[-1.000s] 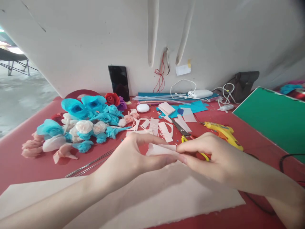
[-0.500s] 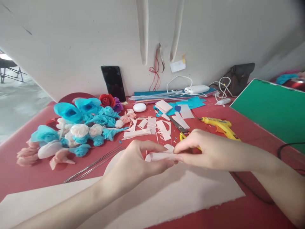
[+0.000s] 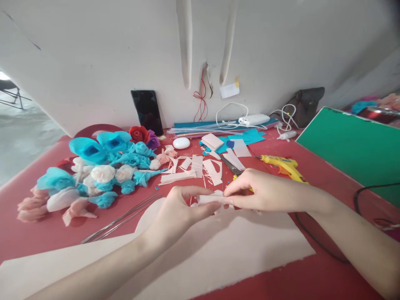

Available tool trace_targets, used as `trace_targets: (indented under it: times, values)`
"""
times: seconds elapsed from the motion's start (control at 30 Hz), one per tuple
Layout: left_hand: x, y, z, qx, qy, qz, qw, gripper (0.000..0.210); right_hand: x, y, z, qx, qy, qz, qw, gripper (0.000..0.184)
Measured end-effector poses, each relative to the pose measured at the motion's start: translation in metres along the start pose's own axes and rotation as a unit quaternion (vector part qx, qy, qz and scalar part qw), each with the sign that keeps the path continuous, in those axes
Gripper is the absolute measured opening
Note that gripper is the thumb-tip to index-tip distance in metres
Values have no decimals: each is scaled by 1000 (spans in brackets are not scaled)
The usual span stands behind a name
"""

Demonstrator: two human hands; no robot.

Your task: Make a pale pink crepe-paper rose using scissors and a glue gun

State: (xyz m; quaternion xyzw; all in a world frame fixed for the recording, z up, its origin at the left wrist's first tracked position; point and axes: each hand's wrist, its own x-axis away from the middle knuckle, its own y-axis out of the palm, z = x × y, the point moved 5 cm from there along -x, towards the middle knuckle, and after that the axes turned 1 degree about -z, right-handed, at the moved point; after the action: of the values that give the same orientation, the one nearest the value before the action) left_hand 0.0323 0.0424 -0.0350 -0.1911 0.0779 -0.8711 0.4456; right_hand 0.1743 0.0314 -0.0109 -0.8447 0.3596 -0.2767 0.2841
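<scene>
Between my two hands is a small piece of pale pink crepe paper [image 3: 206,200], partly rolled or curled. My left hand [image 3: 184,206] pinches its left side between thumb and fingers. At its right end the thumb and fingertips of my right hand [image 3: 253,191] close on the same piece. Below both hands lies a large pale pink paper sheet [image 3: 250,246]. Scissors [image 3: 231,164] with yellow handles lie just behind my right hand, which partly hides them. Cut paper scraps [image 3: 196,164] are spread beyond my fingers.
Crepe paper flowers [image 3: 103,173] are heaped at left, beside thin metal wires [image 3: 121,218]. A yellow glue gun [image 3: 286,166] lies at right, near a green board [image 3: 353,146]. A phone [image 3: 146,112] leans on the wall behind a white case [image 3: 181,143].
The view has shifted slightly. My fingers have moved a little along the pale pink piece, and both hands still grip it.
</scene>
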Motion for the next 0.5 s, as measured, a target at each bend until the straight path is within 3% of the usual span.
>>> trace_targets:
  times: [0.23, 0.3, 0.4, 0.5]
  values:
    - [-2, 1, -4, 61, 1, 2, 998, 18, -3, 3, -1, 9, 17, 1, 1000, 33]
    - [-2, 0, -6, 42, -4, 17, 999, 18, 1, -3, -2, 20, 37, 26, 999, 32]
    - [-4, -4, -8, -10, -8, 47, 999, 21, 16, -28, 0, 57, 84, 146, 984, 33]
    - [-5, -8, -10, -28, -2, 79, 997, 21, 42, -55, 22, 72, 155, 293, 941, 35]
